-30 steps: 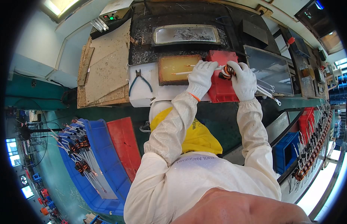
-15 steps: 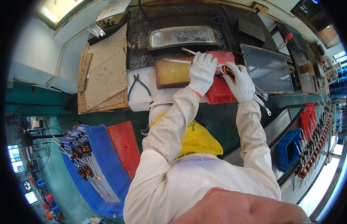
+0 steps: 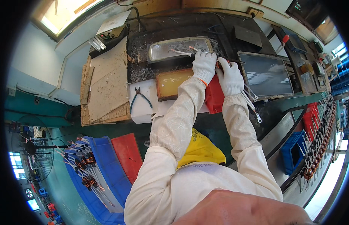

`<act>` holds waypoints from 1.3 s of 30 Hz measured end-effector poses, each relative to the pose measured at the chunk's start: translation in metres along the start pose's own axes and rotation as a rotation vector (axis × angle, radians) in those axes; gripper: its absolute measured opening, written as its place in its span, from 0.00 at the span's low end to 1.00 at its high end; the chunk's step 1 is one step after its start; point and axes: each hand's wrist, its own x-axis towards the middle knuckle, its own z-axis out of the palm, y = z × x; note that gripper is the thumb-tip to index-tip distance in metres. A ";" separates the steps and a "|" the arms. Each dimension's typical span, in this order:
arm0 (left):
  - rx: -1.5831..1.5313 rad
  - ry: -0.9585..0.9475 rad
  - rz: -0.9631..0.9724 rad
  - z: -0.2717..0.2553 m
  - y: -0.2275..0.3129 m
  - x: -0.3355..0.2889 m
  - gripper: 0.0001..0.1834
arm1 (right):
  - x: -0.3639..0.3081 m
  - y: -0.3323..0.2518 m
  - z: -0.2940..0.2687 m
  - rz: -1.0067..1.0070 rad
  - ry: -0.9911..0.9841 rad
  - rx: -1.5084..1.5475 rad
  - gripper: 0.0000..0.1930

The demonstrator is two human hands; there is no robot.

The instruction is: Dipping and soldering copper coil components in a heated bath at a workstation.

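Note:
My left hand (image 3: pixel 204 67), in a white glove, is closed around two leads (image 3: pixel 182 53) of a copper-wound coil. Their bare ends extend over a long metal pot of shiny molten-looking metal (image 3: pixel 155 56); I cannot tell if they touch its surface. Just to the right, my gloved right hand (image 3: pixel 231 79) grips the coil body, which the fingers mostly hide. White leads with ring terminals (image 3: pixel 259 119) hang past the right wrist. Beneath the hands lies a red tray (image 3: pixel 215 98), partly covered. A yellow block in a brown frame (image 3: pixel 173 84) sits nearer me than the pot.
Cutting pliers (image 3: pixel 140 99) with teal handles lie on white sheeting to the left. A dark-glazed panel (image 3: pixel 266 75) stands at the right. Blue bins (image 3: pixel 110 168) with several coils are at lower left, and more coils (image 3: pixel 313 161) line the right side.
Both hands have moved away from me and slightly left, carrying the coil. Its lead ends have gone from above the yellow block to over the metal pot.

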 end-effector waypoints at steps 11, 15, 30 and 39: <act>-0.093 0.130 0.030 0.015 -0.011 0.004 0.05 | 0.006 -0.012 0.004 0.057 -0.010 -0.071 0.16; -0.126 0.079 0.010 0.015 -0.011 0.004 0.10 | 0.006 -0.014 0.003 0.067 -0.009 -0.059 0.16; -0.204 0.039 -0.040 0.017 -0.013 0.004 0.08 | 0.005 -0.017 0.002 0.073 -0.057 -0.076 0.22; -0.237 -0.022 -0.051 0.013 -0.013 0.005 0.10 | 0.004 -0.016 0.004 0.079 -0.049 -0.092 0.22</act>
